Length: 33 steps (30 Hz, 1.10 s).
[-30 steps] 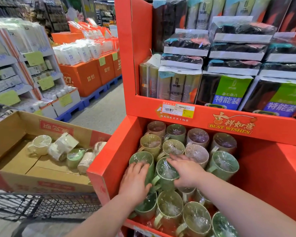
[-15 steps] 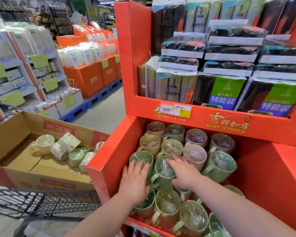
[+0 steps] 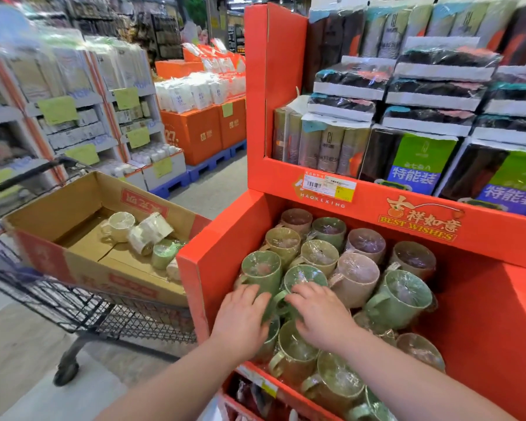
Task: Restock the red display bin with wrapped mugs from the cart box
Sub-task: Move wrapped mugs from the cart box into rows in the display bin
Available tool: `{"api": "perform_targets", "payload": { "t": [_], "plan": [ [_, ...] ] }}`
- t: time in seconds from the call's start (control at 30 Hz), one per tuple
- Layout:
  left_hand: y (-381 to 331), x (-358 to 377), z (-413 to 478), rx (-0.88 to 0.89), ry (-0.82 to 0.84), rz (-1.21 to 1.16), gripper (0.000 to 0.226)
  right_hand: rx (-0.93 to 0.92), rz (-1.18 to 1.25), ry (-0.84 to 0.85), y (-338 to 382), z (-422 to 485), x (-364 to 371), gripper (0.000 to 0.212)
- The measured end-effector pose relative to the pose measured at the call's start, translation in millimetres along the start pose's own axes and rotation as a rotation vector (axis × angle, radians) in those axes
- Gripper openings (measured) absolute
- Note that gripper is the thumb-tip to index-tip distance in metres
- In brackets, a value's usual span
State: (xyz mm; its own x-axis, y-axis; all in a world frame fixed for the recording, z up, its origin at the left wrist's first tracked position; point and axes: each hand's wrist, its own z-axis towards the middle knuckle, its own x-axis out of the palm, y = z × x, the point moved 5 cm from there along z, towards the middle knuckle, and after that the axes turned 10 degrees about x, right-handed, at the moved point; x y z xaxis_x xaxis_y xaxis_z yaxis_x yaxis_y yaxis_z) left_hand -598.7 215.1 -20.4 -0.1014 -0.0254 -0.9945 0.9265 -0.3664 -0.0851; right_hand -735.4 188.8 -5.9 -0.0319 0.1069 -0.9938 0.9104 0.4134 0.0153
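Note:
The red display bin (image 3: 207, 256) holds several plastic-wrapped mugs in green, olive and pink, standing and leaning in rows. My left hand (image 3: 243, 314) lies palm down, fingers spread, on the side of a green mug (image 3: 260, 268) at the bin's left wall. My right hand (image 3: 319, 314) rests the same way on the neighbouring green mug (image 3: 305, 276), over its handle. Neither hand is curled around a mug. To the left, the open cardboard box (image 3: 73, 229) in the cart holds a cream mug (image 3: 119, 226), a white wrapped mug (image 3: 149, 232) and a green one (image 3: 164, 253).
The wire shopping cart (image 3: 82, 308) stands against the bin's left side. An upper red shelf (image 3: 362, 189) with packaged goods overhangs the back of the bin. More orange displays (image 3: 195, 132) and shelving line the aisle at the left. The bin's right part is bare red cardboard (image 3: 483, 314).
Both hands stay on the green mugs. My right hand has slid slightly back and closer to my left hand. The view has swung a little to the left.

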Motion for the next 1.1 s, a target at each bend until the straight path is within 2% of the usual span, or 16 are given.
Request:
{"api": "perform_targets", "payload": {
  "t": [0.13, 0.33, 0.37, 0.43, 0.47, 0.57, 0.6, 1.1],
  "plan": [
    [0, 6, -23, -0.012, 0.06, -0.057, 0.048, -0.046, -0.013, -0.003, 20, -7, 8, 0.044],
    [14, 19, -55, 0.008, 0.182, -0.08, 0.031, -0.059, -0.021, 0.081, 54, -20, 28, 0.035],
    [20, 20, -61, 0.014, 0.189, -0.075, 0.03, -0.059, -0.023, 0.099, 62, -21, 30, 0.038],
    [33, 21, -74, 0.012, 0.195, -0.077, 0.029, -0.089, -0.008, 0.126, 85, -23, 33, 0.066],
    [42, 21, -82, 0.008, 0.192, -0.095, 0.03, -0.094, 0.003, 0.136, 96, -22, 35, 0.072],
    [72, 19, -109, -0.014, 0.202, -0.142, 0.035, -0.079, 0.048, 0.145, 132, -17, 41, 0.037],
    [85, 19, -120, -0.03, 0.221, -0.141, 0.035, -0.087, 0.061, 0.156, 147, -15, 42, 0.033],
    [267, 8, -275, -0.312, 0.238, -0.192, 0.035, -0.07, 0.183, 0.256, 349, 45, 57, 0.034]
  ]
}}
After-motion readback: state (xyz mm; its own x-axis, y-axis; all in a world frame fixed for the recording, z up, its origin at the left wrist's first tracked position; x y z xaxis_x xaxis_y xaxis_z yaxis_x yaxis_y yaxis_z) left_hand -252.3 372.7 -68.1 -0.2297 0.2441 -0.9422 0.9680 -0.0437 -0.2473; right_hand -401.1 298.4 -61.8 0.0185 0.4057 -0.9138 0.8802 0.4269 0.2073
